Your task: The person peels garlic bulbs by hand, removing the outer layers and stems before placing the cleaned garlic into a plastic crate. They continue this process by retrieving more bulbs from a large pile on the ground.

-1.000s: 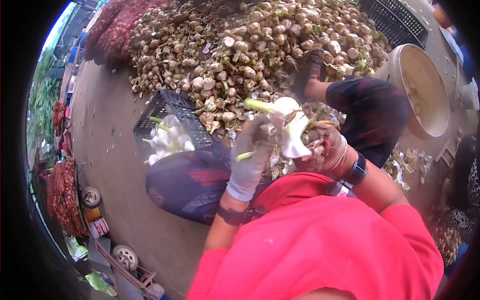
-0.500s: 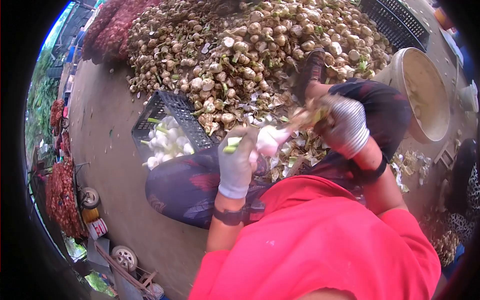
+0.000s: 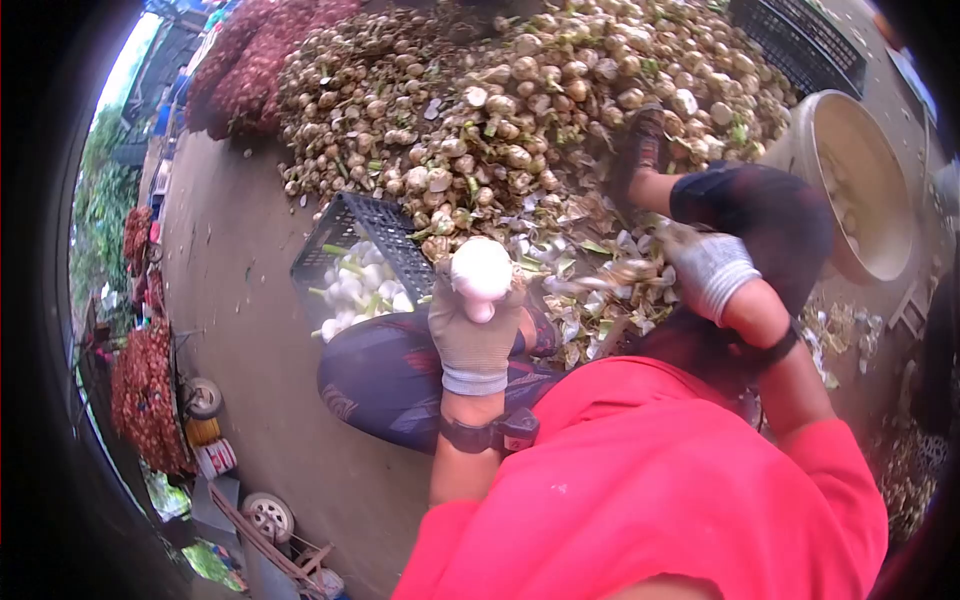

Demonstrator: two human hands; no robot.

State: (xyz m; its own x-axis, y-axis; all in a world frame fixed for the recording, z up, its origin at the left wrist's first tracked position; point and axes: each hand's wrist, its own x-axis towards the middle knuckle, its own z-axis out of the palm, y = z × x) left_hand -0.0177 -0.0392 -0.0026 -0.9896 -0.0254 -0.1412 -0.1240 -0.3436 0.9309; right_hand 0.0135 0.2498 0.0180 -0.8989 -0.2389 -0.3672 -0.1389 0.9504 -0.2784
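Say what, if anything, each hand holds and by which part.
Left hand: a garlic, its bulb exposed, the gripped part hidden. Right hand: too blurred to tell.

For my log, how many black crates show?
2: a near crate holding white bulbs by the left knee, a far crate at top right. Others may be hidden.
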